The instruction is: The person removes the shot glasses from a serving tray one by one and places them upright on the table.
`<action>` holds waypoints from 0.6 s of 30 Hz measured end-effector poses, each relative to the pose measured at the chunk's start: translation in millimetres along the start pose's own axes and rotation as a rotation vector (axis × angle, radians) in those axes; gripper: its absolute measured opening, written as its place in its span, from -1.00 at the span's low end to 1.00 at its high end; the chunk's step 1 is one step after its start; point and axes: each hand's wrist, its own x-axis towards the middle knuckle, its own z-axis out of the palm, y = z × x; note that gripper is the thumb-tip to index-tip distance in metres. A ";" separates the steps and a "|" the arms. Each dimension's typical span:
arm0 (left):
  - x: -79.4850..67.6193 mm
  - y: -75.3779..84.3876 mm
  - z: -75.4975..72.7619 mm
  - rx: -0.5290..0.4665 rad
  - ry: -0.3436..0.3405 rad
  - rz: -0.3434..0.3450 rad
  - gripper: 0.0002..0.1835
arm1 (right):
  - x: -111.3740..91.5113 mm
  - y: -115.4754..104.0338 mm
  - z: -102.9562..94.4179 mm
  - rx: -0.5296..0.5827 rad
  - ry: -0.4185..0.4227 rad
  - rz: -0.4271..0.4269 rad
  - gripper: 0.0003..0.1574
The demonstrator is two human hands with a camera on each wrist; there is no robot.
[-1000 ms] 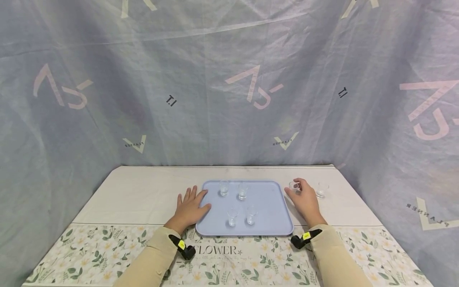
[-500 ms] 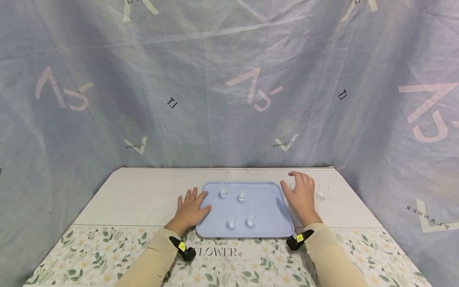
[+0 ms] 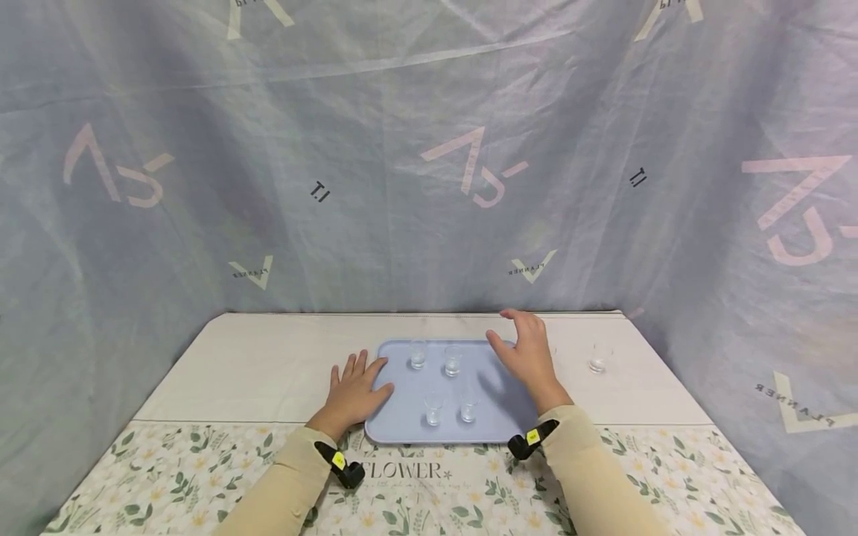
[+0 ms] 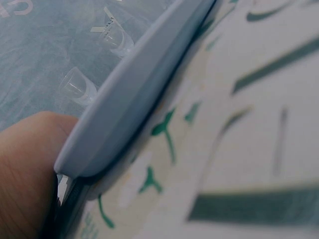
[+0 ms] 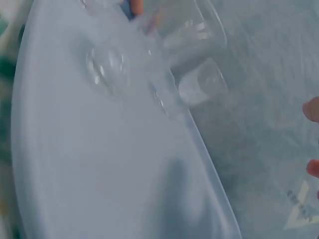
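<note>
On the blue tray [image 3: 402, 383] stand several small clear glasses: two toward the back, a left one [image 3: 418, 356] and a right one [image 3: 452, 362], and two near the front, a left one [image 3: 433, 412] and a right one [image 3: 468, 409]. My left hand [image 3: 353, 393] lies spread at the tray's left edge, its thumb over the rim. Over the tray's right part, my right hand [image 3: 529, 361] hovers with fingers apart and nothing between them, its shadow on the tray. Only the fingertips [image 5: 312, 168] show in the right wrist view.
Right of the tray, another clear glass [image 3: 597, 359] stands on the white table covering [image 3: 657, 387]. A further glass [image 3: 553, 350] is mostly hidden by the right hand. A grey curtain [image 3: 375, 223] encloses the back and sides; a floral print [image 3: 201, 476] covers the front.
My right hand has left the glass beside the tray's right edge and moved left over the tray, its fingers spreading. My left hand has stayed put.
</note>
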 end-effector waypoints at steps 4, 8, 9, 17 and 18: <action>-1.8 0.9 -1.6 -0.003 -0.005 0.002 -0.29 | -0.8 -11.1 9.3 0.049 -0.049 -0.016 -0.40; -3.4 1.3 -0.2 -0.019 0.003 0.008 -0.28 | -7.0 -17.8 19.4 0.079 -0.121 -0.023 -0.35; -3.5 1.3 0.0 -0.021 -0.001 0.006 -0.28 | -8.6 -19.6 21.4 0.085 -0.139 -0.020 -0.34; -2.5 1.5 -1.0 -0.022 0.012 0.010 -0.28 | -18.0 -28.3 33.2 0.238 -0.347 -0.023 -0.25; -2.4 1.7 -1.4 -0.021 0.015 0.011 -0.28 | -18.7 -28.0 34.8 0.240 -0.371 -0.025 -0.24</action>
